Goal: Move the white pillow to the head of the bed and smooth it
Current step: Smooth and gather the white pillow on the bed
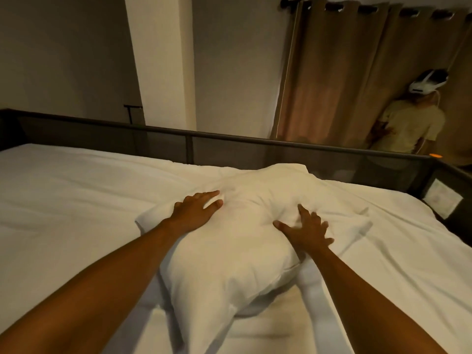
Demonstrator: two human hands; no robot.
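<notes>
A plump white pillow (pixel 237 241) lies on the white bed sheet (pixel 63 200), stretching from near the lower middle of the view up toward the dark bed frame rail (pixel 229 139). My left hand (pixel 196 209) rests flat on the pillow's upper left part, fingers together and pointing right. My right hand (pixel 305 229) presses palm down on the pillow's right side with fingers spread, denting the fabric. Neither hand grips anything.
The dark rail runs across the far side of the bed and turns at the right corner (pixel 439 180). Brown curtains (pixel 357 72) hang behind it. A person in a headset (pixel 408 123) stands by the curtain at the right. Grey walls behind.
</notes>
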